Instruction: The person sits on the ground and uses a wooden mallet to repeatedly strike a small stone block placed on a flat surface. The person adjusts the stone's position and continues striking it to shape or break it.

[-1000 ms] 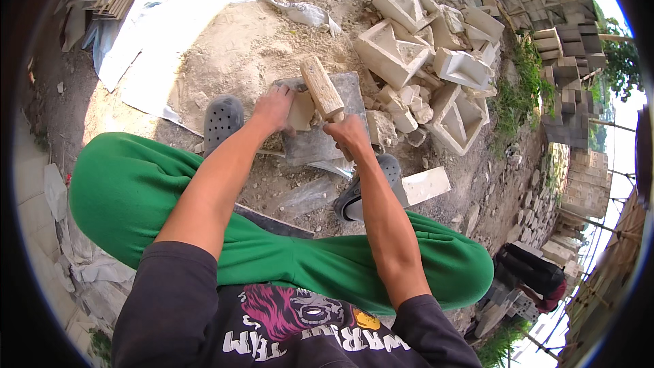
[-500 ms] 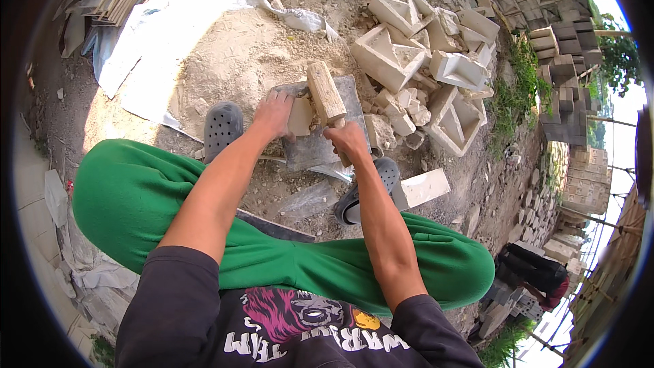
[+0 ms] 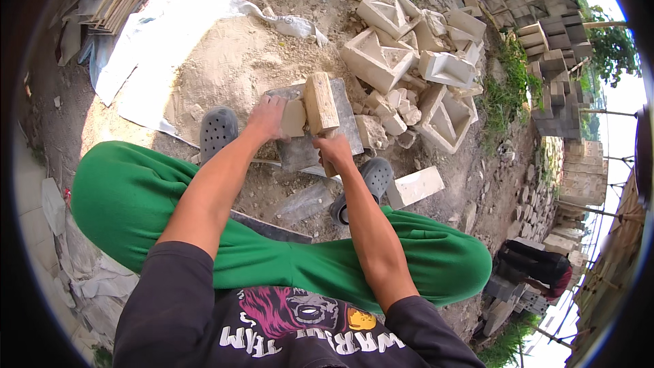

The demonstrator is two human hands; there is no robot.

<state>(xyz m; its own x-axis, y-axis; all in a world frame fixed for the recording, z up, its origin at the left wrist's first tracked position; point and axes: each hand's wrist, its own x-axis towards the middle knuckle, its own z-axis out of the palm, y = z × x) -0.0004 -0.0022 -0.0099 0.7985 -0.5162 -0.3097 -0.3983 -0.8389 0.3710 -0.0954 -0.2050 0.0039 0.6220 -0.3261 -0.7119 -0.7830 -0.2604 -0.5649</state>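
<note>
Wooden and thick, the mallet was gripped by its handle in the right hand, its head raised over a flat grey slab on the ground. The left hand was pressed against a small pale block on the slab, fingers curled on it, probably to keep it from sliding. The slab gave a hard base to work on. Grey shoes sat on either side, so the work stayed close between the feet. White hollow blocks lay piled just past the slab, beside a heap of sand.
</note>
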